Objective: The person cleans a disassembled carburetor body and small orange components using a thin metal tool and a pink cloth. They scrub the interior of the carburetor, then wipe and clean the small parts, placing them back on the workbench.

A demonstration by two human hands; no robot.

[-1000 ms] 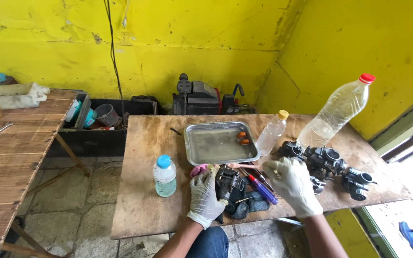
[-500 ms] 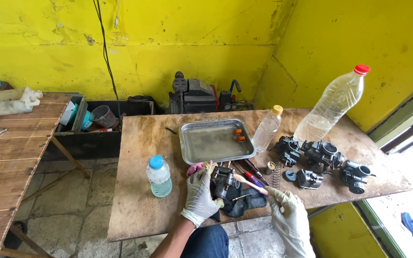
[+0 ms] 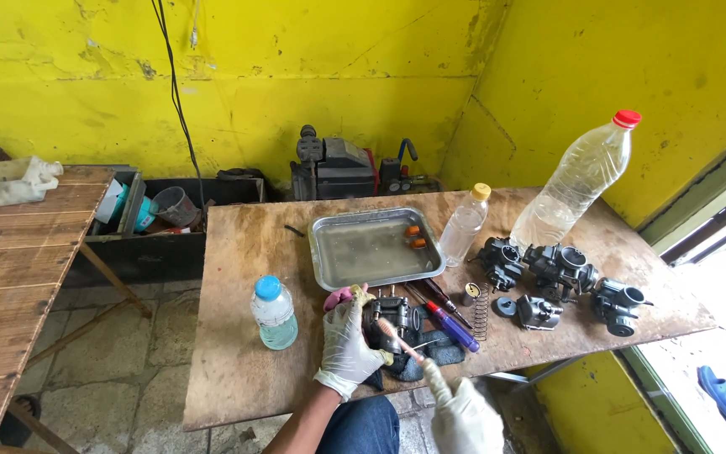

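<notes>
The gloved fingers of the left hand (image 3: 348, 345) curl around the left side of a dark carburetor body (image 3: 393, 319) that sits low in the middle of the frame, near the front edge of the wooden table (image 3: 237, 353); the thumb lies along its near side and the bare forearm runs down to the bottom edge. The right hand (image 3: 462, 414), also in a white glove, is at the bottom of the frame, its fingers pinched shut on the handle of a small brush (image 3: 400, 340) that slants up and left, the bristle end touching the carburetor body. Just right of the body lie a blue-handled screwdriver (image 3: 450, 326) and a coil spring (image 3: 481, 301). Left of the left hand stands a small bottle with a blue cap (image 3: 274, 313). Above the hands, mid-frame, a metal tray (image 3: 370, 250) holds two small orange parts near its upper right corner. Right of the tray stand a small bottle with a yellow cap (image 3: 466, 225) and a tall clear bottle with a red cap (image 3: 576, 182), leaning. More carburetor bodies (image 3: 560, 273) cluster on the right side of the table
</notes>
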